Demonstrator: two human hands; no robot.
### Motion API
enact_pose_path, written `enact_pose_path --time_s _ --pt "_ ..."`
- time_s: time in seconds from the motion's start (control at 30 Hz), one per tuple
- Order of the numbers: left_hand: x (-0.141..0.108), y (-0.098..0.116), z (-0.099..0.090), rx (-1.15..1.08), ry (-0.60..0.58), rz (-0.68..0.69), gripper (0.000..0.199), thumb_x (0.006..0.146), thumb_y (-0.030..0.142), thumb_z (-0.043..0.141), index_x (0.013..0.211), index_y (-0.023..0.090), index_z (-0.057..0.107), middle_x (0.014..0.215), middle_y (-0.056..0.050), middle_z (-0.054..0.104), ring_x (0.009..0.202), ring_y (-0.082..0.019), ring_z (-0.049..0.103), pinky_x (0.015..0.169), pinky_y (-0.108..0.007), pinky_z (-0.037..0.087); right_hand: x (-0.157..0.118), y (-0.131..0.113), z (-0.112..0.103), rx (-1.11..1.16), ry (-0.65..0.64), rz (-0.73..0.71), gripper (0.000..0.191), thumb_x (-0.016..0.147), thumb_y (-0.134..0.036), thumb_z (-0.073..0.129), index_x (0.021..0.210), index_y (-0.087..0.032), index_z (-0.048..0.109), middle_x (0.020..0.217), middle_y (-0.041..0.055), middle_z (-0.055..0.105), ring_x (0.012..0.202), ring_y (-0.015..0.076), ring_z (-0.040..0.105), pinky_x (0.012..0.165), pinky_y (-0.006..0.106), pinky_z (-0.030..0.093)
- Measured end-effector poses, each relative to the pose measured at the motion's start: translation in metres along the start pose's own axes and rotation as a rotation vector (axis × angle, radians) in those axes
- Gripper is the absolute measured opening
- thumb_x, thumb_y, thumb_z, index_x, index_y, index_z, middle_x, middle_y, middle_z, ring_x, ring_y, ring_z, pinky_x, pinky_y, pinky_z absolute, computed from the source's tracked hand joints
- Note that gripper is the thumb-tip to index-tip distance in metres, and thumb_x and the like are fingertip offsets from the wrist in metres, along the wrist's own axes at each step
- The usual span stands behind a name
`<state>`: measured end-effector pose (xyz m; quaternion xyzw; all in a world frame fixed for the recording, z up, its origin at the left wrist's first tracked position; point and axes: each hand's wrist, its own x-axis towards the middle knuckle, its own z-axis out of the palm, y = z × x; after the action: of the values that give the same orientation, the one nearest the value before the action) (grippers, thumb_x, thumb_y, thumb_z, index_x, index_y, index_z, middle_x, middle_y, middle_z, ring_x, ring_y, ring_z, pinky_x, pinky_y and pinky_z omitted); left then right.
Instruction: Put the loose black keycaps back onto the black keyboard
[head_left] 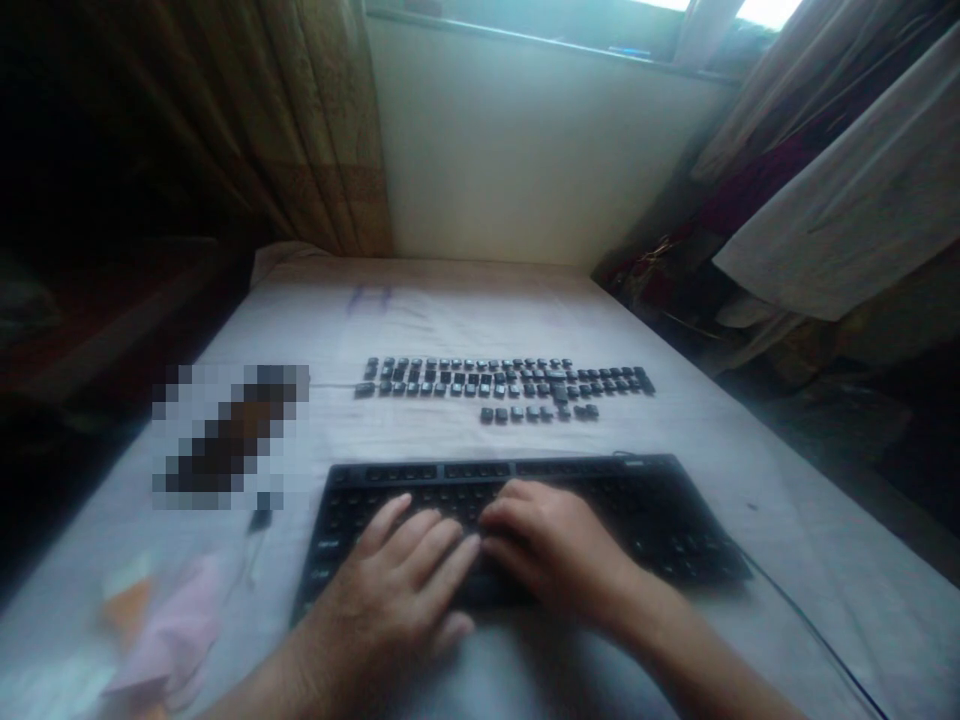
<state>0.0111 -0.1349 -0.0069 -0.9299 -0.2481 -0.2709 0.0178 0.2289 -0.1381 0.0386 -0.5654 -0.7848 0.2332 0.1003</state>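
Observation:
A black computer keyboard (675, 530) lies in front of me on the cloth-covered surface, its right part dark, with few keys making out there. My left hand (397, 580) rests over the keyboard's left half, fingers stretched out and a little apart. Close beside it, my right hand (559, 540) is bent over the middle of the keyboard with its fingertips pressed together; whatever is between them is hidden. Beyond the keyboard, several loose black keycaps (480, 382) lie set out in rows, with a shorter row (517, 413) nearer to me.
On the left are a blurred-out dark item (240, 430), a small dark-tipped tool (260, 515) and a pink cloth (176, 630). A cable (810, 620) trails from the keyboard's right side. Curtains (322, 130) and hanging cloth (840, 230) flank the wall (517, 150).

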Motion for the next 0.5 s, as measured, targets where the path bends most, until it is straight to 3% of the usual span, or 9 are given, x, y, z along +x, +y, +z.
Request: enact_pose_path --time_s 0.5 --pt "0.0 -0.001 -0.001 0.005 -0.033 -0.01 0.041 0.094 0.044 0.057 0.127 0.019 0.061 0.118 -0.004 0.068 0.115 -0.021 0.056 0.117 -0.04 0.016 0.006 -0.017 -0.004 -0.38 -0.113 -0.067 0.014 0.088 -0.013 0.053 0.088 -0.017 0.066 0.087 0.0091 0.066 0.079 0.0228 0.063 0.065 0.03 0.043"
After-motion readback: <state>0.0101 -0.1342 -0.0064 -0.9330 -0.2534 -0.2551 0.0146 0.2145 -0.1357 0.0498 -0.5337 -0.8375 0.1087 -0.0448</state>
